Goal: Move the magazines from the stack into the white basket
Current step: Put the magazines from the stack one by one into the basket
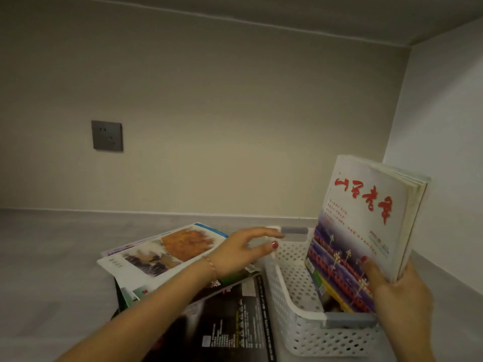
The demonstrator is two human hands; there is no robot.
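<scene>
the right hand (400, 291) clamps a bundle of magazines (366, 231) upright, lower edge inside the white basket (292, 299). the left hand (243, 252), fingers spread and empty, hovers over the stack (167, 252). best lower them flat against the basket's wall, steadying the rim.

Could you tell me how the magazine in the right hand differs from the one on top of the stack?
The red-titled magazine stands nearly upright with its lower end inside the white basket; the painting-cover magazine lies flat on the stack. The right hand grips the red-titled one; the painting-cover one is unheld, with the open left hand above its edge. Both have pale glossy covers.
</scene>
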